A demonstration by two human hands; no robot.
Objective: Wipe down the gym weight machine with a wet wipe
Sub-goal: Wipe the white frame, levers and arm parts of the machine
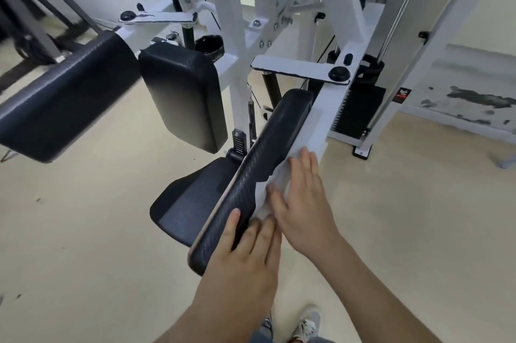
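Head view: right fingers [308, 175] straight, flat on wet wipe [276, 176] against pad [265, 147].

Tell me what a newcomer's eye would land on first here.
Two hands at centre bottom: the left hand grips the near end of a long black pad, while the right hand presses a white wet wipe flat against its right side. Behind, upper centre-left, a squarish black pad stands out against the white machine frame.

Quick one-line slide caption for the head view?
Left hand grips the pad while the right hand presses a wipe flat against its side.
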